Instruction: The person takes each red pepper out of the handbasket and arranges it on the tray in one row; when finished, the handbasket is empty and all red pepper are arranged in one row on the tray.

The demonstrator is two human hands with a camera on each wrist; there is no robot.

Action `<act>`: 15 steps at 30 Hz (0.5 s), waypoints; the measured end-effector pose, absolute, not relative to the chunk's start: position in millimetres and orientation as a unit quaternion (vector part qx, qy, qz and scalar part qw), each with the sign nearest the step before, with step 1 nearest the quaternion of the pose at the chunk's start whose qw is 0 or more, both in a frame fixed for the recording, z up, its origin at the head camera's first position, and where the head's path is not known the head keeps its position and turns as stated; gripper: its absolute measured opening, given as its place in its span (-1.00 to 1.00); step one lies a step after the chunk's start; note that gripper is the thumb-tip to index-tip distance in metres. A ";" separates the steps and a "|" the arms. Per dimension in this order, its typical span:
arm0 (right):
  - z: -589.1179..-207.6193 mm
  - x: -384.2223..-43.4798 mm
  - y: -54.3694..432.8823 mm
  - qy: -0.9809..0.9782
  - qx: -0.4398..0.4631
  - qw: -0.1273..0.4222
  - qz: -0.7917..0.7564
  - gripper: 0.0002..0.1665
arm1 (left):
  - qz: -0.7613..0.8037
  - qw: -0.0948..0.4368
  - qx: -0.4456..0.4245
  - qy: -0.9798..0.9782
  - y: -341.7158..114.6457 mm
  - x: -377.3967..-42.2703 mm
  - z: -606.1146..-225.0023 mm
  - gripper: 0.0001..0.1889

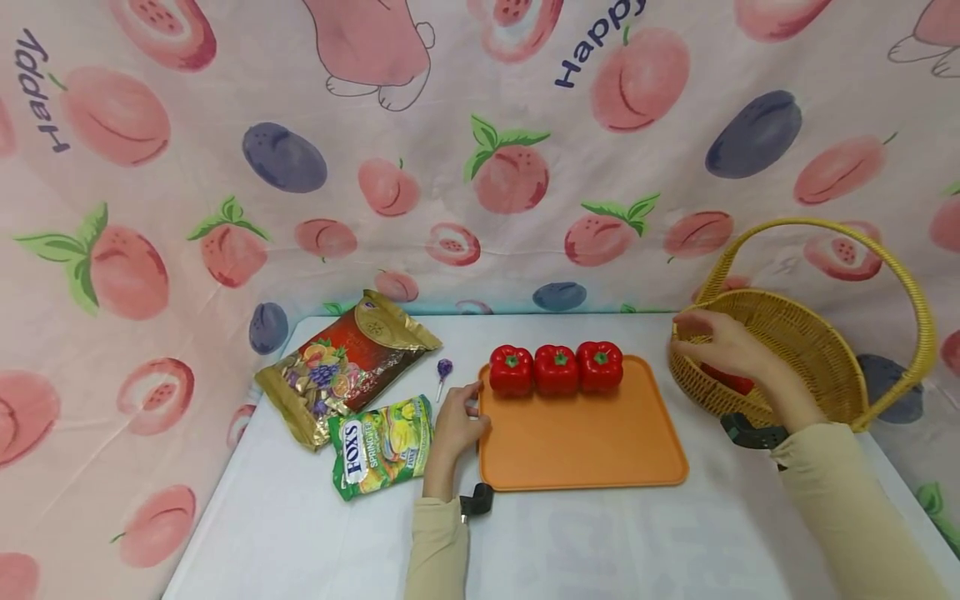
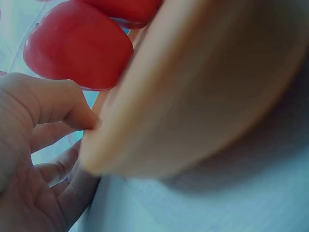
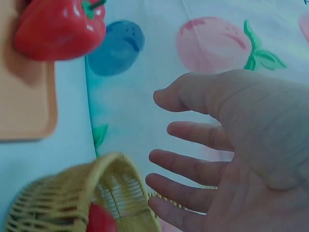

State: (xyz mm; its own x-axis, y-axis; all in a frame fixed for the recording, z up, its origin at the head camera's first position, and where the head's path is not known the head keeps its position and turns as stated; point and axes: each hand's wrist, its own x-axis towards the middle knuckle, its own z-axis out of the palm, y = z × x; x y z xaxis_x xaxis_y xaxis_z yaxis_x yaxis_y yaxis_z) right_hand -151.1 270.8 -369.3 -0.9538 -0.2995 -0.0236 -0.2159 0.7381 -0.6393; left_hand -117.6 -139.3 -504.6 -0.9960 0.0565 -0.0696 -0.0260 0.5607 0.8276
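An orange tray (image 1: pixel 585 446) lies on the table with three red bell peppers (image 1: pixel 556 371) in a row along its far edge. At the tray's left edge, my left hand (image 1: pixel 453 421) holds the rim, thumb against it in the left wrist view, close to a pepper (image 2: pixel 77 46). My right hand (image 1: pixel 720 343) is above the left side of a wicker basket (image 1: pixel 813 333), fingers spread and holding nothing. Inside the basket is something red (image 1: pixel 727 380), partly hidden by that hand; its kind does not show. The right wrist view also shows the basket's rim (image 3: pixel 91 179) below the fingers.
Left of the tray lie a gold and red candy bag (image 1: pixel 348 367), a green Fox's candy bag (image 1: pixel 382 446) and a small purple lollipop (image 1: pixel 444 368). The basket's tall handle (image 1: pixel 911 292) arches up at the right. A fruit-print cloth (image 1: pixel 420 242) hangs behind the table.
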 end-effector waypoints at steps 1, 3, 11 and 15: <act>-369.1 -150.9 273.3 0.930 -0.139 0.062 -0.333 -0.42 | 0.468 0.045 0.008 0.883 -139.4 -117.6 -504.6 -0.36; -368.7 -150.8 277.7 0.931 -0.135 0.065 -0.334 -0.43 | 0.468 0.046 0.006 0.882 -139.8 -117.6 -504.7 -0.36; -371.3 -153.1 293.0 0.941 -0.117 0.081 -0.308 -0.38 | 0.467 0.043 0.012 0.883 -140.7 -117.7 -505.0 -0.37; -372.6 -153.6 298.6 0.943 -0.106 0.084 -0.303 -0.36 | 0.468 0.043 0.014 0.882 -140.5 -117.5 -504.7 -0.37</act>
State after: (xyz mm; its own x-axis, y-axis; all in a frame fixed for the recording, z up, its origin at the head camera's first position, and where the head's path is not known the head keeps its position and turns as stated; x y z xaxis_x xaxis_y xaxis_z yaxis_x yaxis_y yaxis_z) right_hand -153.6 298.6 -372.6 -0.9631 -0.2520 -0.0948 -0.1495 0.7933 -0.5903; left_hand -117.5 -140.5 -504.7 -0.9960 0.0650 -0.0617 -0.0147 0.5607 0.8279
